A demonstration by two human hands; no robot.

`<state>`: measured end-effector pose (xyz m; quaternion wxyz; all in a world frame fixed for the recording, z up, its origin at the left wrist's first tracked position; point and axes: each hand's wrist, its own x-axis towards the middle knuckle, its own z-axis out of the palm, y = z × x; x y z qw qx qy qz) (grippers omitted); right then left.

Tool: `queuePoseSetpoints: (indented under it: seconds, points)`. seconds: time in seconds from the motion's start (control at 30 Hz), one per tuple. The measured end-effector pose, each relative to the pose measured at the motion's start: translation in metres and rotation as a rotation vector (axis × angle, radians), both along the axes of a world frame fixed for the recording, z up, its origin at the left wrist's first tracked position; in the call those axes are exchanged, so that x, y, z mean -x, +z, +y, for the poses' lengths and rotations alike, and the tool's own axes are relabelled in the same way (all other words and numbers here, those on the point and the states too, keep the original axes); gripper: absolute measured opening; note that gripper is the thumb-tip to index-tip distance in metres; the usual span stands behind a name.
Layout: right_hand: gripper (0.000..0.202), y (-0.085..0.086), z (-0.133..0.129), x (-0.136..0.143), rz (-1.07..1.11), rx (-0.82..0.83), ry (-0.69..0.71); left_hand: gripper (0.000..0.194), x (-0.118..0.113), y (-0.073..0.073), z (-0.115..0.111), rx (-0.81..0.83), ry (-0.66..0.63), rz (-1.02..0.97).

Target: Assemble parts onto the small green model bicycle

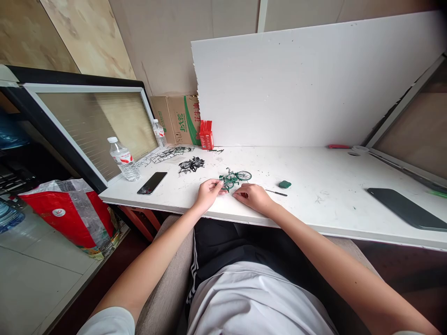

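Small green model bicycle (233, 179) on the white table (314, 186), close to the near edge: thin frame, spoked wheels, one wheel clear at the right end, the other half hidden behind fingertips. Long axis across the table, left to right, roughly parallel to the near edge; front and rear not told apart at this size.

Left hand (208, 193) at the bicycle's left end, fingers narrowed and pinching it. Right hand (253, 196) just in front of the bicycle, fingers curled low on the table; whether touching it, cannot tell.

Right of the bicycle: thin dark tool (276, 192), then a green block (285, 184). Left of it: black parts heap (192, 164), dark phone (152, 183), water bottle (123, 159) with a red-and-white label, unreadable. Behind and left: cardboard box (179, 119) with green characters, unreadable.
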<state>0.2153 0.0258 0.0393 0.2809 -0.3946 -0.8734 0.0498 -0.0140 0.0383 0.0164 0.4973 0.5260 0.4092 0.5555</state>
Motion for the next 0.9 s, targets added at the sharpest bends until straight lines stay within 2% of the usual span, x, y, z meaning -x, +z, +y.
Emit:
queuePoseSetpoints:
  seconds: [0.3, 0.53, 0.67, 0.77, 0.9]
  points:
    - [0.018, 0.004, -0.004, 0.007, -0.165, -0.074, -0.043, 0.056, -0.003, -0.001, -0.003, -0.065, -0.007, 0.076]
    - [0.011, -0.001, -0.005, 0.001, 0.086, 0.025, -0.041, 0.05, -0.004, 0.004, -0.01, -0.126, -0.015, 0.128]
    - [0.015, 0.001, -0.005, 0.004, 0.215, -0.118, -0.026, 0.045, -0.006, 0.004, -0.014, -0.138, -0.074, 0.145]
    - [0.016, 0.003, -0.004, 0.004, 0.216, -0.222, 0.003, 0.042, -0.007, 0.004, -0.018, -0.14, -0.147, 0.183]
    - [0.018, 0.001, -0.001, 0.003, 0.181, -0.201, 0.072, 0.039, -0.007, 0.005, -0.02, -0.134, -0.196, 0.204]
